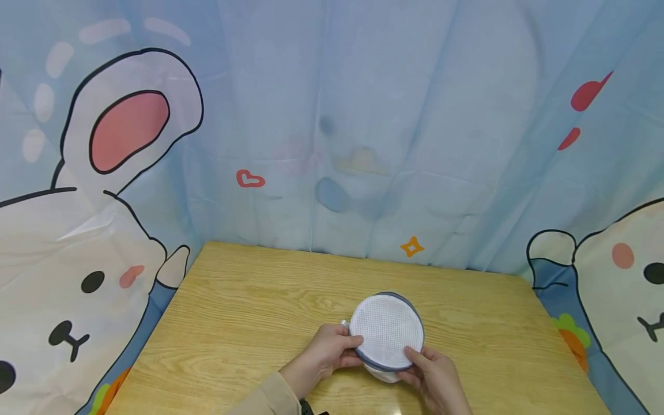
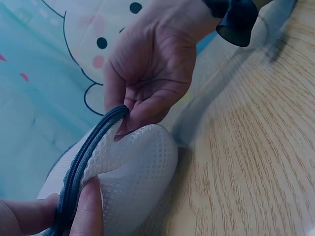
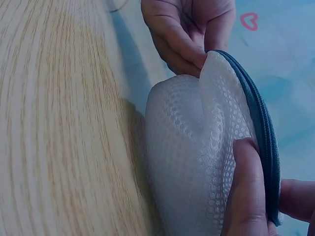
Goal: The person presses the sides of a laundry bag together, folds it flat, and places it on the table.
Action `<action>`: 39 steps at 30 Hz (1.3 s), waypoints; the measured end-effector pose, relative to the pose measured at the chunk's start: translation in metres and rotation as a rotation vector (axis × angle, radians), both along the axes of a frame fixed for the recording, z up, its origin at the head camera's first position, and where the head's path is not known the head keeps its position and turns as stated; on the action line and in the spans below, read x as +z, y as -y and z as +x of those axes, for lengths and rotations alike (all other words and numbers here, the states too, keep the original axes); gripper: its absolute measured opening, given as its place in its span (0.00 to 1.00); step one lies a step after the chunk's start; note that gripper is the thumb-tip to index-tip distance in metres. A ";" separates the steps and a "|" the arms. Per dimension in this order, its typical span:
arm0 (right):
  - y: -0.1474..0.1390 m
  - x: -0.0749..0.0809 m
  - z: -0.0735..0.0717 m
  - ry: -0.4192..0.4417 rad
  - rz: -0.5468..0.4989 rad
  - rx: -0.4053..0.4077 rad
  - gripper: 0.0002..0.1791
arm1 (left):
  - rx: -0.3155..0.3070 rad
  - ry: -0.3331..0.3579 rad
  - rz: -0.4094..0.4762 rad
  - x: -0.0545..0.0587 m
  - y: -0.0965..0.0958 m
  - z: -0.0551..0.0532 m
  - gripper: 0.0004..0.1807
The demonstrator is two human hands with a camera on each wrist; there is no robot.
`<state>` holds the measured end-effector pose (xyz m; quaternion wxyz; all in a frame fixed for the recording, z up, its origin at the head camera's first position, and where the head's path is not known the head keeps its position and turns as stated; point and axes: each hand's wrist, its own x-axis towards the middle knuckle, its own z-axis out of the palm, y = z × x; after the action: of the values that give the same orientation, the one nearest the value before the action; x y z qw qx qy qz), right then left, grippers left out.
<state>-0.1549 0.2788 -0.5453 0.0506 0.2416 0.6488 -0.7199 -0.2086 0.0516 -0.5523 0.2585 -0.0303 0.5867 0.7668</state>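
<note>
White mesh bag (image 1: 386,331) is over the near pt of the wood table (image 1: 233,323), a bit R of ctr. Round top faces up at the head cam; from there it's approx. circular, so no clear long axis. Blue zip (image 3: 267,147) runs round its edge. Body (image 3: 174,147) sits under the top & shows a bit at the near edge. Side-on in both wrist views, the long line is the zip edge: L wrist view, lower L to upper R; R wrist view, from top down to lower R. Body bulges off it twd the table; can't tell if the underside touches.

L hand (image 1: 327,351) pinches the bag's L edge, thumb on top, fingers under. R hand (image 1: 438,374) pinches the near R edge, same way, thumb up. Both grips narrow, w/ just the bag's edge btwn thumb & fingers. Mesh has a deep fold btwn the hands.

Beige sleeve (image 1: 267,397) on L arm, dark strap (image 2: 238,22) at R wrist. Blue curtain (image 1: 373,104) w/ printed bunny (image 1: 57,276) behind table.
</note>
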 end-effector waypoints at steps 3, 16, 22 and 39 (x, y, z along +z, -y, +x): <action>-0.001 -0.001 0.000 0.003 -0.010 0.006 0.18 | -0.007 0.002 0.002 0.000 0.000 0.000 0.12; -0.003 0.012 0.001 -0.003 0.362 0.005 0.32 | -0.051 -0.043 -0.168 0.004 0.012 0.002 0.13; -0.003 0.021 0.003 -0.092 0.662 -0.094 0.27 | 0.034 -0.141 -0.335 0.008 0.016 -0.002 0.22; 0.016 0.036 -0.015 -0.762 1.387 0.341 0.34 | 0.000 -0.907 -1.080 0.039 -0.032 0.008 0.39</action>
<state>-0.1696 0.2632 -0.5090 -0.2261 -0.1462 0.9482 -0.1688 -0.2007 0.0838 -0.5134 -0.0628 0.1686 0.9351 0.3054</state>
